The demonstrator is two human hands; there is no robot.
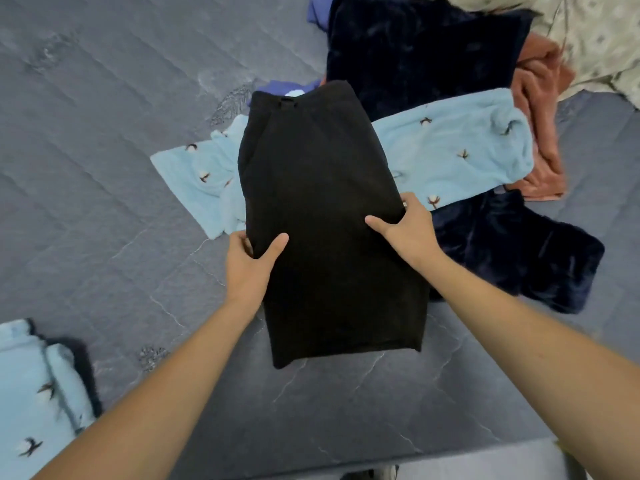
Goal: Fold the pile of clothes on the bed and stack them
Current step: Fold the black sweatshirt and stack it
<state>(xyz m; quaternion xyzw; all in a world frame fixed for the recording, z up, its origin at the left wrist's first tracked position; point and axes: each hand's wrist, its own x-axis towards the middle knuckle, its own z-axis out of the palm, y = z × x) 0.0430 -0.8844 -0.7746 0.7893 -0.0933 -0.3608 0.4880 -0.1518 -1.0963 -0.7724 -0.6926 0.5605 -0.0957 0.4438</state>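
**Both hands on the black trousers**

Mid-frame, the black trousers (325, 216) lie lengthwise over a pale blue garment (457, 150) on the grey bed (104, 168). The left hand (252, 265) and right hand (405, 226) each pinch an edge, thumbs on top.

Single head-worn wide-angle cam, looking forward and steeply down at the bed (104, 168) from close range. Both forearms enter from the bottom edge, bed edge sits at bottom of frame. No second view, so no overlap.
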